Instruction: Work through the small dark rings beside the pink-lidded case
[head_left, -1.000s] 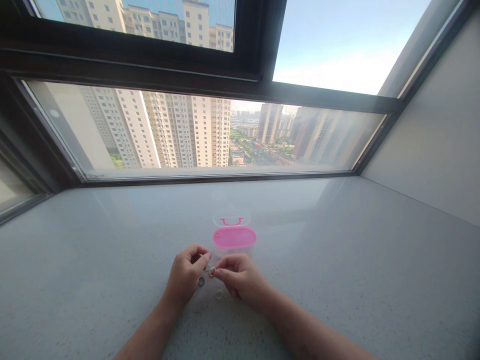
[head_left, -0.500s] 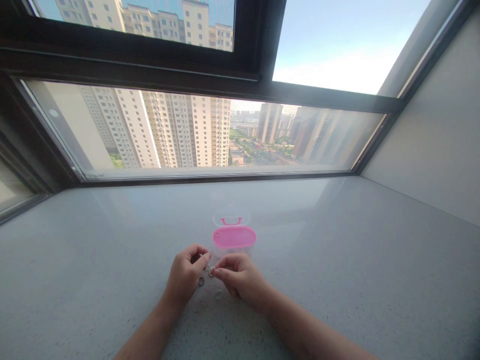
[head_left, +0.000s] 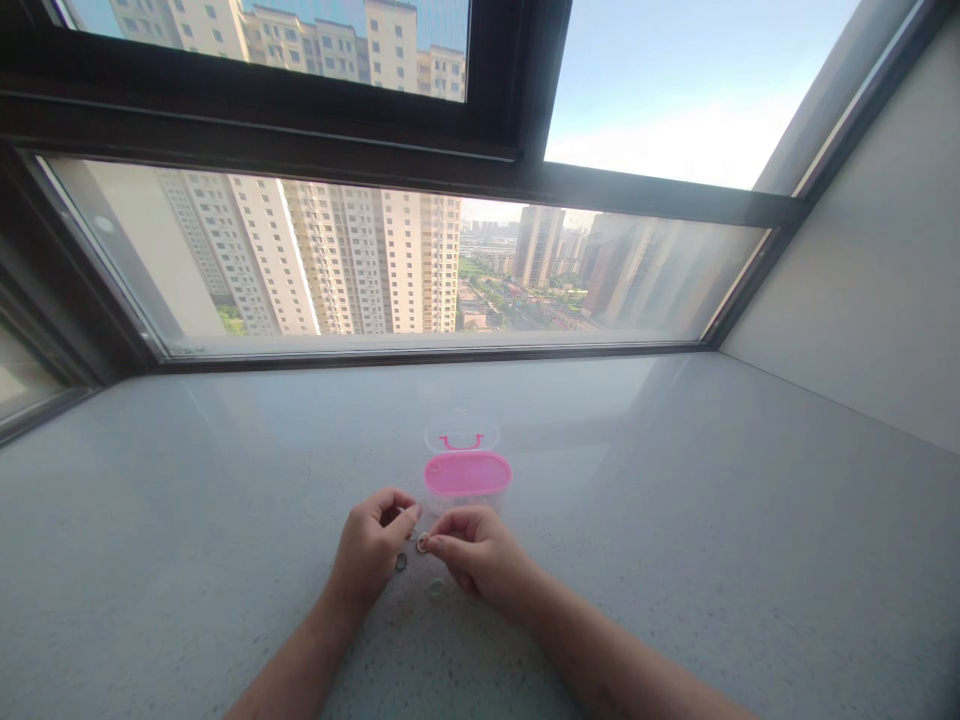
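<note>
Between the thumb and forefinger of my right hand [head_left: 480,555] is a small pale ring [head_left: 423,542], held upright just above the counter. Close to its left, my left hand [head_left: 375,540] has its thumb and fingers pinched together. Whatever those fingers hold, if anything, is too small to make out. A darker ring [head_left: 401,562] lies on the counter beside my left hand. Below and between the hands rests a clear ring [head_left: 436,588], hard to see against the surface. Just beyond my hands stands a clear oval box with a pink tray [head_left: 469,473] in its top.
Behind the box, its clear lid lies back with a pink handle [head_left: 461,441]. The speckled pale counter [head_left: 675,520] runs to a dark window frame [head_left: 420,357]. A white wall [head_left: 885,250] closes off the right side; tall buildings stand outside.
Almost nothing differs. Both hands keep their place and grip, and the view has shifted very slightly.
</note>
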